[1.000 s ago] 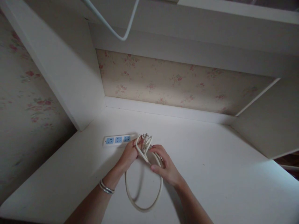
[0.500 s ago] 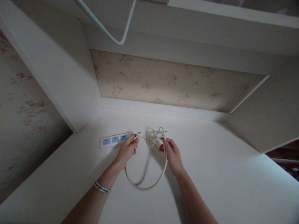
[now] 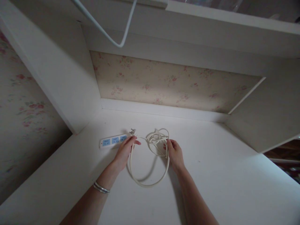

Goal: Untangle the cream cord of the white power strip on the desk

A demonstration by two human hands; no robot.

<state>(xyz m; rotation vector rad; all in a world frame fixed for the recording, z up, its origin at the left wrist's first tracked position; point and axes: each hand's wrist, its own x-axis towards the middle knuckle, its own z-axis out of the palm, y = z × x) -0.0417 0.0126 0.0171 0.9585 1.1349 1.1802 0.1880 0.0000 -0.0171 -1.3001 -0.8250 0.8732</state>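
Note:
My left hand point(image 3: 125, 150) is closed in a pinch on a cream power cord point(image 3: 148, 186), just by its white plug point(image 3: 133, 132). The plug's prongs point up and away from me. My right hand point(image 3: 174, 153) is closed on the same cord farther along, its fingertips partly hidden behind the loops. Between the hands a wide bend of cord hangs towards me. Beside the right fingers, the rest of the cord is gathered in loose, tangled loops. A white power strip point(image 3: 109, 143) with blue socket faces lies left of my left hand, which hides its right end.
The white tabletop point(image 3: 211, 181) spreads under both hands. A white side panel point(image 3: 58, 62) rises at the left, another panel point(image 3: 264, 109) at the right. Overhead are a shelf edge point(image 3: 222, 15) and a bent white rod point(image 3: 120, 45). Floral wallpaper point(image 3: 173, 84) shows at the back.
The plug has shifted left and now points upward above my left fingers. The gathered loops have spread and shifted beside my right hand, which has moved slightly right.

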